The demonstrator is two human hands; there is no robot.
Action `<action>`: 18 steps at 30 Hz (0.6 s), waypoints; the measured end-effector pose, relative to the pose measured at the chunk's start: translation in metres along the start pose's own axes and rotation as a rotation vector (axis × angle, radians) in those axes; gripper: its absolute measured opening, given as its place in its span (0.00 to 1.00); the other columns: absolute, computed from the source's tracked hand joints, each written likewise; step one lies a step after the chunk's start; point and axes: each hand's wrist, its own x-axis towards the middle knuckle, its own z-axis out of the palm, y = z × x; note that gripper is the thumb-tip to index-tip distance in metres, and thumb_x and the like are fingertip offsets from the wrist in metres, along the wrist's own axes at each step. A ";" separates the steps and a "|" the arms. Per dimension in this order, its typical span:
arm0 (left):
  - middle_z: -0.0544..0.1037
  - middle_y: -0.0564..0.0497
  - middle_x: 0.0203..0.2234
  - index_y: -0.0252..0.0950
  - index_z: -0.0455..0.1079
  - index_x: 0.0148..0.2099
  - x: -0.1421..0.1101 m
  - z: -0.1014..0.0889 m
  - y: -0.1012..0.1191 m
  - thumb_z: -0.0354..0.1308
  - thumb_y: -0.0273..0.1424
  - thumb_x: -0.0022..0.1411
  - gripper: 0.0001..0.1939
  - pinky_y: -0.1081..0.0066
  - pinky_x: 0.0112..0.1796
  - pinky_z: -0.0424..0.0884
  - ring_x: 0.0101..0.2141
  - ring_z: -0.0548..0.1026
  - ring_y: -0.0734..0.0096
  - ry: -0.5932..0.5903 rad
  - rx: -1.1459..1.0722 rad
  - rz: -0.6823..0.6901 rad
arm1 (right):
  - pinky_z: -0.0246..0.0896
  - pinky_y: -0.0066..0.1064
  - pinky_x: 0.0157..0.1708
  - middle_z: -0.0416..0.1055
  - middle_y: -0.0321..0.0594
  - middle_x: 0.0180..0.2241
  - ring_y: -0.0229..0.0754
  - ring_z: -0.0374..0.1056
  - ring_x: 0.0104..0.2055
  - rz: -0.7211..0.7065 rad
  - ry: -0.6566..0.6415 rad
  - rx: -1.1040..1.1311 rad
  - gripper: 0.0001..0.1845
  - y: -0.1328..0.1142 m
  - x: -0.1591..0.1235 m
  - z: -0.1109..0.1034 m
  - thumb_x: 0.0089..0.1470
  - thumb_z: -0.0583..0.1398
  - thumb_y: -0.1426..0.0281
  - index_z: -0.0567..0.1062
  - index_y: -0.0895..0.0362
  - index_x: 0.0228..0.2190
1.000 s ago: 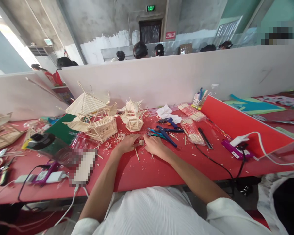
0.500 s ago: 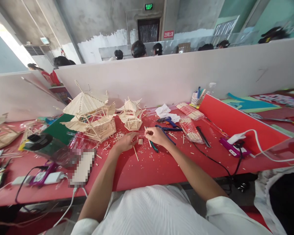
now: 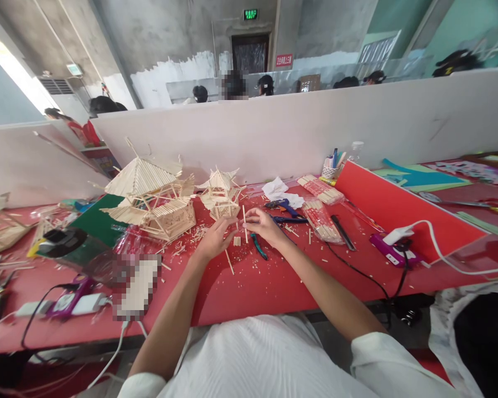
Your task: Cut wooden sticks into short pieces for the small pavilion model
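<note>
My right hand (image 3: 266, 228) pinches a thin wooden stick (image 3: 245, 225), held nearly upright over the table. Close beside it, my left hand (image 3: 214, 239) has its thumb and fingertips drawn together near the stick; whatever lies between them is too small to make out. Just below the fingertips is a small row of short stick pieces (image 3: 237, 241). A loose stick (image 3: 229, 262) lies slanted in front of my left hand. Green-handled pliers (image 3: 258, 247) rest under my right hand, partly covered by it.
Behind my hands stand a small stick pavilion (image 3: 223, 199) and a larger stick pavilion (image 3: 153, 193). A blue glue gun (image 3: 286, 208) and bagged sticks (image 3: 321, 220) lie right. A bottle (image 3: 77, 251) and power strip (image 3: 72, 296) are left. Offcuts litter the red table (image 3: 269, 301).
The stick in my right hand has risen and become more upright. My left fingertips have come up towards it, and the two hands are closer together.
</note>
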 end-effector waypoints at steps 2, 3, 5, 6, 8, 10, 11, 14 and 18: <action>0.75 0.43 0.53 0.40 0.64 0.59 0.000 0.001 0.004 0.52 0.33 0.71 0.16 0.59 0.57 0.69 0.56 0.72 0.61 0.026 0.002 0.002 | 0.67 0.28 0.32 0.75 0.33 0.31 0.35 0.70 0.27 0.056 -0.017 0.064 0.25 0.002 0.000 0.001 0.42 0.70 0.63 0.66 0.53 0.39; 0.75 0.43 0.52 0.39 0.64 0.59 0.000 0.002 0.005 0.52 0.33 0.71 0.16 0.60 0.57 0.69 0.55 0.73 0.62 0.034 0.003 0.003 | 0.66 0.27 0.32 0.75 0.31 0.30 0.35 0.70 0.27 0.077 -0.029 0.085 0.26 0.002 0.000 0.002 0.42 0.71 0.63 0.66 0.53 0.40; 0.76 0.43 0.51 0.38 0.65 0.58 0.001 0.002 0.008 0.52 0.33 0.71 0.15 0.61 0.56 0.70 0.54 0.74 0.62 0.043 -0.001 0.007 | 0.66 0.27 0.32 0.73 0.30 0.28 0.34 0.70 0.27 0.098 -0.046 0.103 0.27 0.002 -0.001 0.004 0.41 0.72 0.63 0.67 0.54 0.40; 0.76 0.43 0.51 0.38 0.65 0.57 0.001 0.002 0.009 0.52 0.34 0.71 0.14 0.61 0.56 0.70 0.54 0.74 0.62 0.042 -0.007 0.012 | 0.67 0.27 0.32 0.73 0.30 0.28 0.35 0.70 0.27 0.102 -0.052 0.104 0.27 0.002 -0.002 0.005 0.41 0.72 0.62 0.68 0.54 0.40; 0.77 0.44 0.51 0.38 0.67 0.54 0.001 0.002 0.010 0.52 0.33 0.71 0.12 0.61 0.56 0.70 0.54 0.74 0.63 0.033 -0.028 0.028 | 0.67 0.27 0.33 0.74 0.31 0.29 0.35 0.71 0.28 0.103 -0.061 0.104 0.27 0.001 -0.002 0.006 0.40 0.72 0.62 0.68 0.54 0.40; 0.77 0.44 0.51 0.39 0.68 0.52 0.002 0.002 0.010 0.52 0.33 0.71 0.10 0.61 0.56 0.69 0.55 0.73 0.64 0.019 -0.048 0.043 | 0.68 0.27 0.33 0.74 0.31 0.30 0.35 0.72 0.29 0.105 -0.068 0.111 0.27 0.001 -0.003 0.007 0.40 0.73 0.62 0.69 0.54 0.40; 0.77 0.44 0.52 0.39 0.68 0.51 0.002 0.001 0.010 0.52 0.32 0.71 0.09 0.61 0.56 0.69 0.55 0.73 0.64 0.013 -0.055 0.046 | 0.68 0.27 0.33 0.74 0.31 0.30 0.35 0.72 0.29 0.103 -0.069 0.118 0.27 0.001 -0.003 0.007 0.40 0.73 0.62 0.69 0.54 0.40; 0.77 0.44 0.52 0.39 0.68 0.50 0.003 0.001 0.008 0.51 0.31 0.71 0.08 0.60 0.57 0.69 0.56 0.72 0.64 0.002 -0.061 0.034 | 0.70 0.28 0.35 0.74 0.31 0.30 0.36 0.73 0.30 0.097 -0.068 0.138 0.26 0.000 -0.004 0.007 0.41 0.73 0.62 0.70 0.54 0.40; 0.77 0.43 0.51 0.38 0.68 0.46 0.003 0.000 0.010 0.50 0.30 0.71 0.06 0.60 0.55 0.69 0.55 0.73 0.64 0.021 -0.073 0.058 | 0.72 0.31 0.39 0.75 0.33 0.32 0.36 0.74 0.32 0.092 -0.067 0.162 0.24 -0.001 -0.005 0.007 0.42 0.73 0.62 0.73 0.55 0.39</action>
